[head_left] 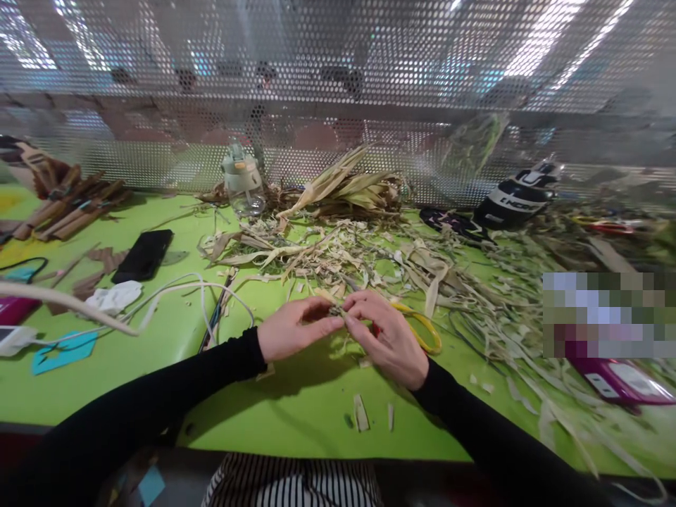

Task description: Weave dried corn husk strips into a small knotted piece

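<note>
My left hand (293,329) and my right hand (388,338) meet over the green table (296,401), fingertips pinched together on a small piece of dried leaf strip (338,311). Both arms wear black sleeves. Under my right hand lie scissors with a yellow handle loop (425,329). A heap of dried leaf strips (359,257) spreads across the table just beyond my hands. A few cut scraps (362,414) rest on the table in front of me.
A black phone (144,255) and white cables (174,290) lie to the left, with brown bark pieces (68,204) farther left. A clear bottle (243,184) stands by the perforated metal screen (338,84). A magenta case (620,380) lies at right.
</note>
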{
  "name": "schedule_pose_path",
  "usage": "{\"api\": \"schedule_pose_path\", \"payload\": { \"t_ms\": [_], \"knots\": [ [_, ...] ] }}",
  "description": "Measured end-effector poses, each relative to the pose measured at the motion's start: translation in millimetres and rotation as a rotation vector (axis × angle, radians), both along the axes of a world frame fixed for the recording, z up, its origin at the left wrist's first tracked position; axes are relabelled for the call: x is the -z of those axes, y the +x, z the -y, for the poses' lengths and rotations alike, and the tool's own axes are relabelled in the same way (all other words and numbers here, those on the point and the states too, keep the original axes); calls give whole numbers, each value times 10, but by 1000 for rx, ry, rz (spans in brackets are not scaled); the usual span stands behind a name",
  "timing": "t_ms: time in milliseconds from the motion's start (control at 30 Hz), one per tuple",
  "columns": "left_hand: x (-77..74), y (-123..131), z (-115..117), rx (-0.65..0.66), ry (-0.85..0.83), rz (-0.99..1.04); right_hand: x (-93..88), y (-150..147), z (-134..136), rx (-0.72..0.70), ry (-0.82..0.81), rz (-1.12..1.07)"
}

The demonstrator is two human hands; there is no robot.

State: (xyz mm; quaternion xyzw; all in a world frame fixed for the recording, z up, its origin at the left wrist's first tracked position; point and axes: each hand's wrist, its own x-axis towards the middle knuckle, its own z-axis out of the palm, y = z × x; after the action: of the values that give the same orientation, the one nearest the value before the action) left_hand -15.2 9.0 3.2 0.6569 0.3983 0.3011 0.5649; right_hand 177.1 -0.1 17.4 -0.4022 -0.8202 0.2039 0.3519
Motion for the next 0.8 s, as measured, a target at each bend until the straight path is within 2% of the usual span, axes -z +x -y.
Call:
{"api": "schedule_pose_path", "payload": {
  "t_ms": [167,267,367,500,600,700,800],
  "knots": [
    [25,37,67,44,-120,154,-8,-3,17,63,5,6],
    [17,44,104,51,26,10,31,-31,42,67,-22,111],
    [7,48,125,55,202,-170,73,-66,63,56,64,188],
    [14,39,141,106,312,-297,94,-51,50,-45,57,166],
    [13,29,144,153,342,-357,91,-26,40,-87,-81,58],
    [-2,27,134,176,324,-343,102,-17,43,-26,-342,-80],
    [-20,26,130,174,300,-332,141,-14,41,6,-577,-323]
  ]
}}
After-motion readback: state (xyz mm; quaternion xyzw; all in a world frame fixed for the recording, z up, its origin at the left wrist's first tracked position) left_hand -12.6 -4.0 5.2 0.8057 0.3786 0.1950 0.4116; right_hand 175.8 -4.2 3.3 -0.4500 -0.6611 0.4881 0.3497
